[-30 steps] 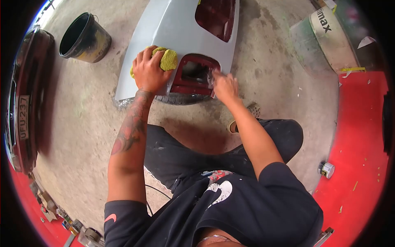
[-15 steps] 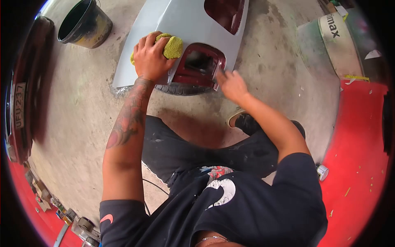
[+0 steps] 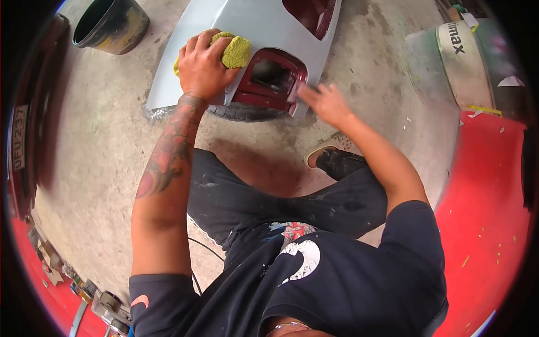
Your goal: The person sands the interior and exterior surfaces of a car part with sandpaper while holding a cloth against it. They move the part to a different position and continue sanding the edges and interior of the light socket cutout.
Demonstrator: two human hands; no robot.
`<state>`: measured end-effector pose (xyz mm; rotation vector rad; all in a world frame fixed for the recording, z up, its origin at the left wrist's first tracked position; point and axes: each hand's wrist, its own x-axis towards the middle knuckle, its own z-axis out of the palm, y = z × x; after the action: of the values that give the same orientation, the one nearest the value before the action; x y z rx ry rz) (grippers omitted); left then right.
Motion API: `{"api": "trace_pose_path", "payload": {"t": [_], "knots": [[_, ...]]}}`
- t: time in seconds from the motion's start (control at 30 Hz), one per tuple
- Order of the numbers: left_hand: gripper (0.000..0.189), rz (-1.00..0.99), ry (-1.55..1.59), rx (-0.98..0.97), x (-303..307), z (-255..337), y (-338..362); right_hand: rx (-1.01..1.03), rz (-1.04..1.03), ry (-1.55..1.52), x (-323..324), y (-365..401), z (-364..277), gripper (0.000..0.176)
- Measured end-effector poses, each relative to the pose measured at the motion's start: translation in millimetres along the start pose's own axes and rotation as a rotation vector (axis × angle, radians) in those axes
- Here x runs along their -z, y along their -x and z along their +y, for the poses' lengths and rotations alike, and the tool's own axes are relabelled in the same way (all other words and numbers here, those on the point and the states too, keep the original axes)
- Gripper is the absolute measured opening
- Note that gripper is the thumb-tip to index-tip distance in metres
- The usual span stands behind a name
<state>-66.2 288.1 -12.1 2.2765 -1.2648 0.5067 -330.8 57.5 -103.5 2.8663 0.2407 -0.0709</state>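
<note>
A grey car bumper (image 3: pixel 247 22) with dark red openings rests on a tyre (image 3: pixel 245 111). My left hand (image 3: pixel 205 66) is closed round a yellow-green cloth (image 3: pixel 236 51) and presses it on the grey surface, left of the lower opening (image 3: pixel 273 74). At the right edge of that opening is my right hand (image 3: pixel 330 105), its fingers stretched toward the red rim. The fingertips are blurred, and a small pale thing seems to be at them, too smeared to make out.
A black bucket (image 3: pixel 112 27) stands at the upper left. Along the left edge is a dark red car part with a plate (image 3: pixel 20 137). To the right are a drum-like object (image 3: pixel 460 62) and a red panel (image 3: pixel 483 213). A black cable (image 3: pixel 205 247) runs by my leg.
My right hand has shifted slightly right, away from the opening's rim. The whole view has moved a little, so the bumper sits higher in it. My left hand still holds the cloth.
</note>
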Motion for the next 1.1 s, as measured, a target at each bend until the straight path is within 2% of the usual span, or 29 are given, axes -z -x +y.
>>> {"api": "trace_pose_path", "payload": {"t": [0.03, 0.13, 0.17, 0.2, 0.27, 0.33, 0.4, 0.43, 0.5, 0.53, 0.6, 0.63, 0.7, 0.83, 0.9, 0.93, 1.0, 1.03, 1.1], "knots": [[0.042, 0.005, -0.003, 0.000, -0.3, -0.2, -0.1, -0.051, -0.037, 0.096, 3.4, -6.8, 15.0, 0.054], [0.042, 0.002, -0.010, 0.002, -0.5, 0.5, 2.4, -0.128, -0.027, 0.049, 3.5, -8.2, 11.5, 0.054], [0.042, 0.010, -0.023, 0.001, -0.9, 0.8, 0.8, -0.208, -0.068, 0.074, 4.0, -5.4, -11.8, 0.053], [0.042, 0.018, -0.024, 0.009, -1.5, 0.3, -0.3, -0.200, -0.066, 0.082, 7.1, -1.6, -24.0, 0.053], [0.042, 0.005, -0.010, 0.013, -1.1, -0.3, 1.1, -0.121, -0.195, -0.274, 15.7, 4.6, -43.2, 0.057], [0.042, 0.003, -0.014, 0.015, -2.8, 1.0, 1.3, -0.146, -0.259, -0.387, 11.5, 4.2, -32.8, 0.058], [0.043, 0.009, -0.018, 0.026, -1.4, 1.3, 0.1, -0.646, 0.076, -0.600, -3.3, -1.0, -20.2, 0.057], [0.043, 0.011, -0.014, 0.023, -0.9, 1.2, 0.6, -0.638, 0.073, -0.600, -12.1, -4.5, -13.2, 0.057], [0.043, 0.008, -0.012, 0.024, -0.8, -0.4, 1.2, -1.084, 0.197, -0.822, -29.0, -10.4, -0.6, 0.039], [0.043, 0.012, -0.011, 0.018, -1.3, -0.9, 1.2, -1.083, 0.192, -0.822, -33.5, -13.2, 3.0, 0.039], [0.043, 0.014, -0.010, 0.016, -1.9, -0.7, 1.6, -1.089, 0.136, -1.092, -42.0, -15.4, 8.8, 0.030], [0.043, 0.016, -0.013, 0.015, -1.9, -0.6, 1.8, -1.088, 0.132, -1.092, -40.8, -17.8, 5.5, 0.030], [0.043, 0.016, -0.018, 0.017, -1.7, -0.6, 1.3, -1.241, 0.287, -1.373, -31.2, -30.9, -8.4, 0.034], [0.041, 0.017, -0.014, 0.014, -1.3, -0.9, 1.1, -1.273, 0.305, -1.389, -17.2, -40.6, -30.4, 0.035], [0.041, 0.023, -0.009, 0.009, -1.3, 0.3, 1.5, -1.122, 0.205, -0.800, -17.3, -38.0, -38.0, 0.032], [0.041, 0.015, -0.017, 0.013, -0.8, 0.6, 1.0, -1.121, 0.202, -0.801, -27.5, -35.5, -41.7, 0.032], [0.040, 0.005, -0.027, 0.020, 0.3, 0.9, 0.6, -1.230, 0.298, -1.203, -58.1, -28.3, -52.6, 0.031], [0.040, 0.007, -0.031, 0.017, 0.9, 1.4, 0.8, -1.231, 0.294, -1.204, -55.8, -27.0, -58.4, 0.031], [0.040, 0.009, -0.035, 0.015, 1.1, 1.0, 0.3, -1.367, 0.349, -1.456, -45.5, -26.9, -75.4, 0.032]]}}
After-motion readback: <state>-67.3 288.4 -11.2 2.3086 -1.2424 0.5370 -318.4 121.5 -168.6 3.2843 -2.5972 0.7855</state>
